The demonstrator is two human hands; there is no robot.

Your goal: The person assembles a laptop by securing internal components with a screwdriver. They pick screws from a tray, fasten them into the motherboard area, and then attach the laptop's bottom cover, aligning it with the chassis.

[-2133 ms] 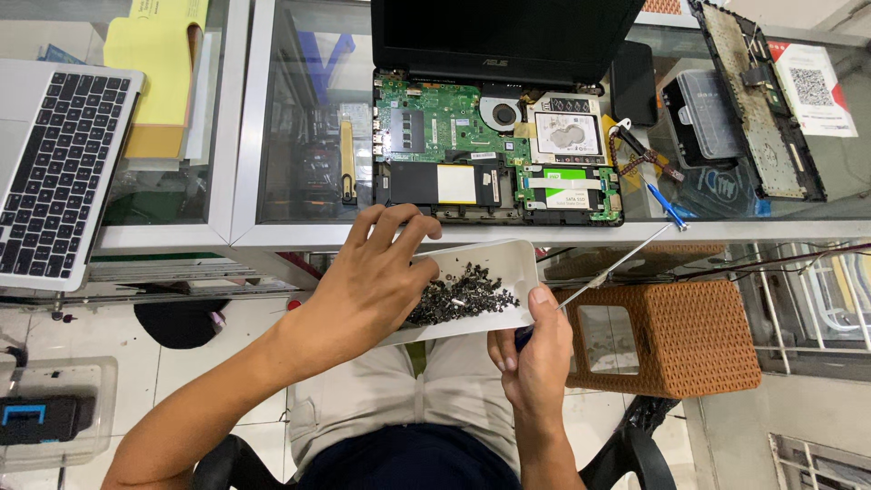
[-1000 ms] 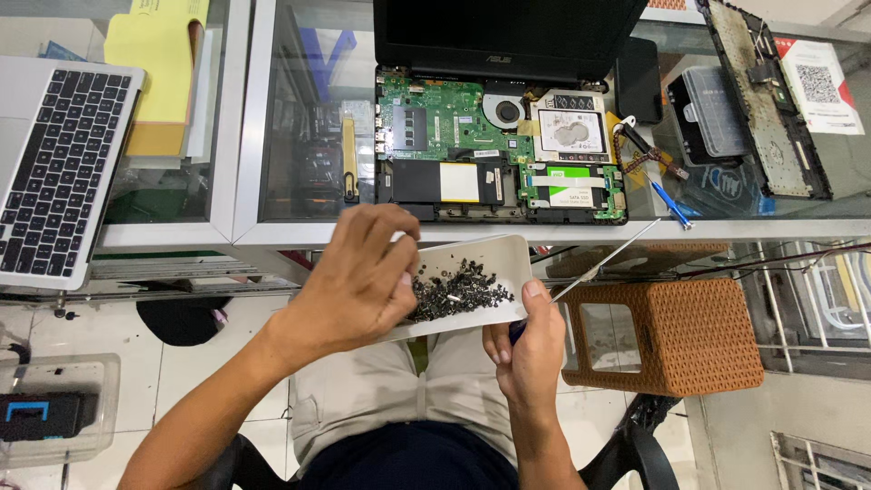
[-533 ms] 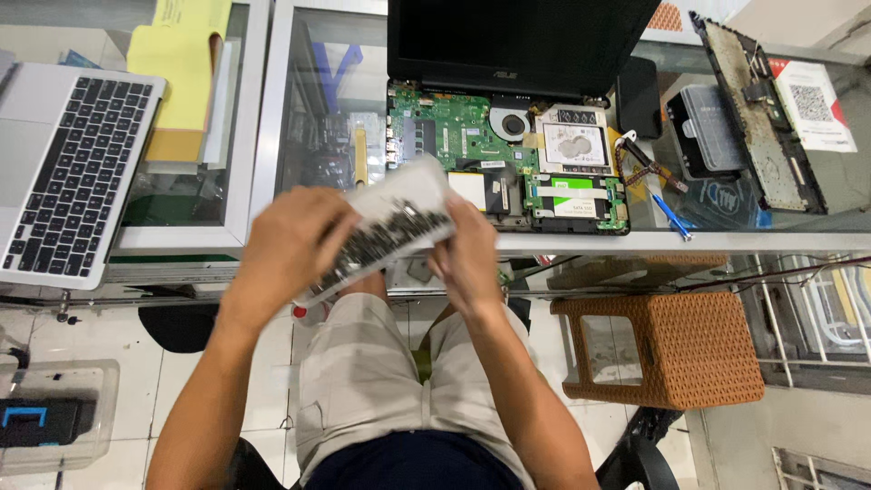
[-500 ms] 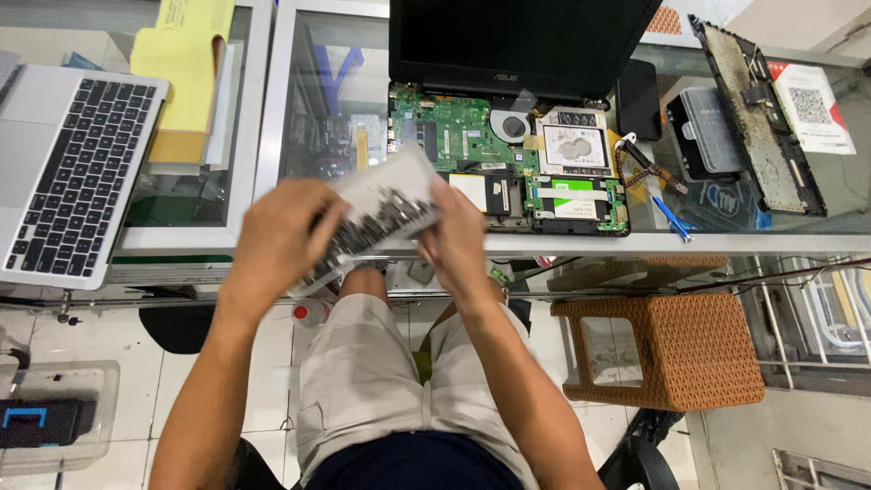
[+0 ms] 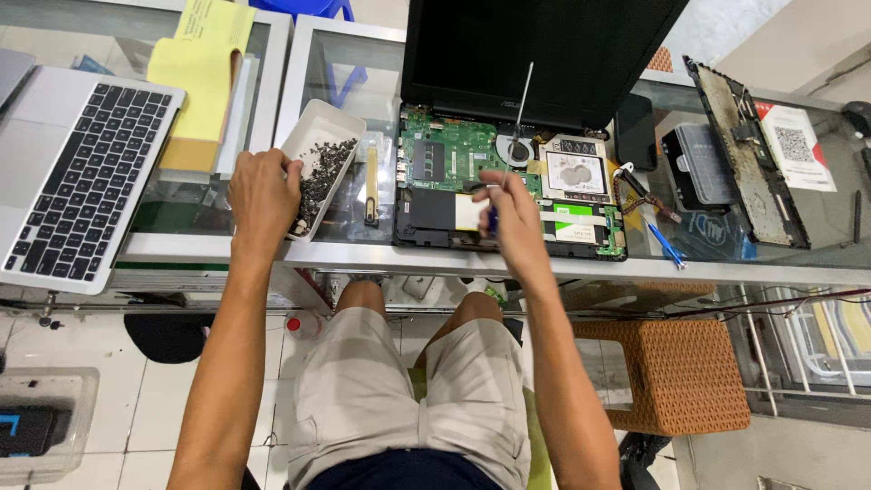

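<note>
My left hand (image 5: 263, 192) grips the near end of a white rectangular tray (image 5: 324, 136) that rests on the glass counter (image 5: 454, 259), left of an opened laptop. Several small dark screws (image 5: 322, 172) lie in the tray. My right hand (image 5: 511, 216) holds a screwdriver (image 5: 519, 109) with a blue handle, its thin shaft pointing up and away over the laptop's exposed green motherboard (image 5: 445, 154). The laptop's black lid (image 5: 535, 50) stands open behind the board.
A silver laptop (image 5: 77, 177) with black keys lies at the left, yellow paper (image 5: 200, 68) beside it. A small tool (image 5: 370, 186) lies next to the tray. Laptop parts (image 5: 744, 163), a blue pen (image 5: 667, 247) and a black box sit right. A wicker stool (image 5: 676, 372) stands below.
The tray of screws went from my lap up onto the counter at the left. My right hand left the tray and now holds the screwdriver over the motherboard.
</note>
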